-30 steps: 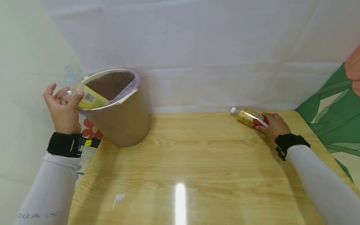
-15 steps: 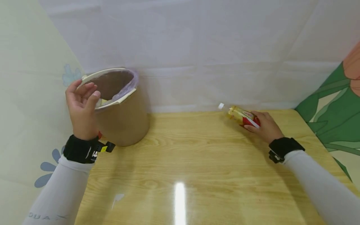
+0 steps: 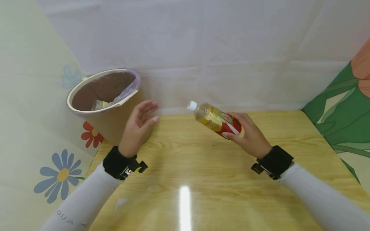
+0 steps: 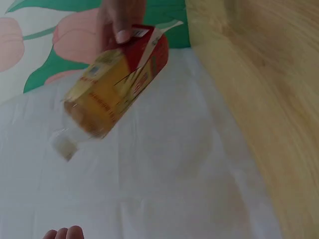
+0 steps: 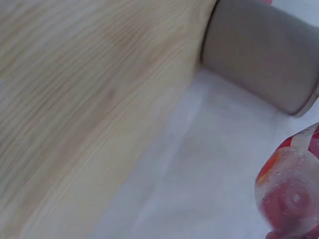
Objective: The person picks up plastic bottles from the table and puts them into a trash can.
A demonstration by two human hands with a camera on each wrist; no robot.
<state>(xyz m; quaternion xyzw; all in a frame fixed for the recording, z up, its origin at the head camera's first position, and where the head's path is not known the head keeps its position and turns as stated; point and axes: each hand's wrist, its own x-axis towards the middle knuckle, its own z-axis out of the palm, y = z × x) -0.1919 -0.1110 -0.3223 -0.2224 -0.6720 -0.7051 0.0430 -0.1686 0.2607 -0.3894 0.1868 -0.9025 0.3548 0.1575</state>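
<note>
A clear plastic bottle (image 3: 217, 120) with a gold and red label and white cap is gripped near its base by my right hand (image 3: 249, 134). It tilts, cap toward the left, raised over the table. In the left wrist view the bottle (image 4: 117, 84) hangs from the fingers; the right wrist view shows the bottle's base (image 5: 291, 199). My left hand (image 3: 138, 126) is in the air with fingers loosely bent and nothing in it, just right of the bin (image 3: 115, 118). Inside that bin lies another clear bottle (image 3: 97, 104) with a yellow label, partly hidden by the liner.
The brown bin with a pale rim and purple liner (image 3: 130, 88) stands at the table's back left. A small white mark (image 3: 121, 202) is on the wooden table (image 3: 202, 179). A white sheet (image 3: 202, 48) hangs behind, and a flowered wall covering (image 3: 347, 128) is on the right.
My left hand has let go of the yellow-labelled bottle, now inside the bin, and moved right. My right hand has lifted the gold and red bottle and carried it left.
</note>
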